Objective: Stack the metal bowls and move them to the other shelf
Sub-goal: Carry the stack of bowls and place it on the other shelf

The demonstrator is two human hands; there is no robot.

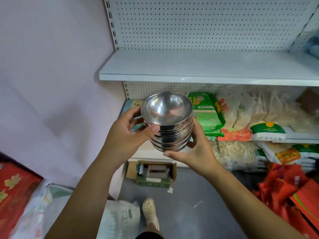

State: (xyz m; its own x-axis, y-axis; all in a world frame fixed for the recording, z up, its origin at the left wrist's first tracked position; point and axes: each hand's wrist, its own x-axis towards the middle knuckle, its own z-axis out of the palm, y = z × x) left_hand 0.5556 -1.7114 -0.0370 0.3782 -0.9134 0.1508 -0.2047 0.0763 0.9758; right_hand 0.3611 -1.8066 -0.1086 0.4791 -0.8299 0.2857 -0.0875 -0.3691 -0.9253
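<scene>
Holding the stack of metal bowls (168, 125) in mid-air, the person has both hands on it: the left hand (127, 133) wraps the upper bowls from the left with its thumb pressed on the near side, and the right hand (195, 152) cups the lower bowls from the right, its thumb stretched under the bottom one. The bowls sit nested, rims up, several deep; the overlapping rims make the exact count hard to read. The stack touches no shelf: it hangs in front of the lower shelf (293, 140), where bags of grain (205, 114) lie, and below the front edge of the white shelf (207, 66) with its pegboard back (198, 23). From this the stacking looks done, since no loose bowl shows anywhere in view, and the carrying is under way. What is left is the setting down. Which shelf is the goal cannot be told here, though the white shelf, straight ahead and a little higher, seems the likelier. The stack would have to rise over its front edge, land flat and be let go without the nested bowls sliding. On the floor below are an open cardboard box (153, 173) and red bags (293, 187).
</scene>
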